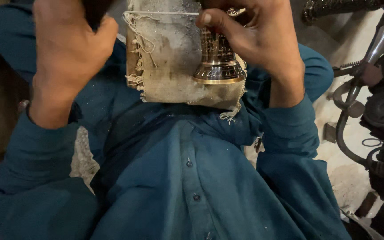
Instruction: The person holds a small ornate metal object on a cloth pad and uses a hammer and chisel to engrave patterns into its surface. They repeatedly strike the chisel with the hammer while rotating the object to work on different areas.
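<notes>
We see the right hand (258,38) w/ fingers curled tight round the neck of an engraved brass bell-shaped piece (218,60), flared rim pointing down toward the lap, held against a dusty, frayed cloth pad (170,58). The left hand (67,49) is closed in a fist on a dark handle (95,11), tool end out of frame. Below: teal shirt (178,178); metal machine parts (378,115) at right.
</notes>
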